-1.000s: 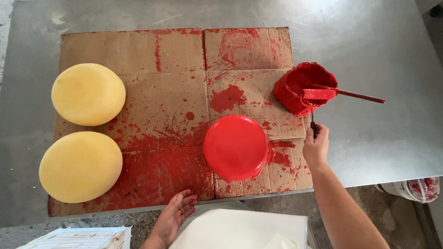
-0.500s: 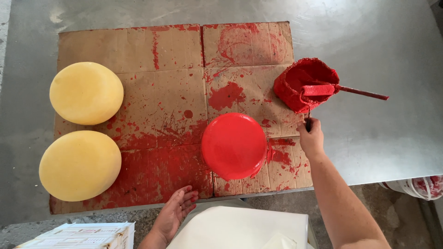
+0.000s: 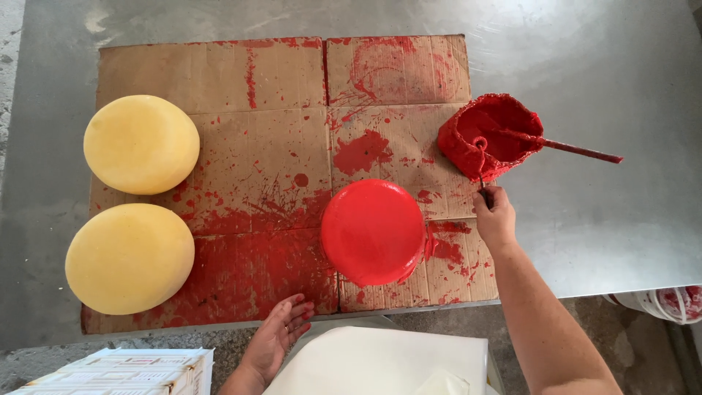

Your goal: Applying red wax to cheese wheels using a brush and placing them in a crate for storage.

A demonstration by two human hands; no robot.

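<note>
A round cheese wheel coated in wet red paint lies on stained cardboard. My right hand grips a thin dark brush handle whose red tip reaches into a red-crusted paint pot just beyond it. A second red stick leans out of the pot to the right. My left hand hovers open, palm up, below the table's front edge and holds nothing. Two uncoated yellow wheels rest on the left of the cardboard.
The cardboard lies on a steel table. A white sheet or apron is close in front of me. A white printed box sits at the lower left. A red-smeared white bucket stands on the floor at right.
My right hand moved up toward the pot, and the tool it holds now dips into the paint. The flat brush that rested on the rim has dropped inside. The left hand stayed put.
</note>
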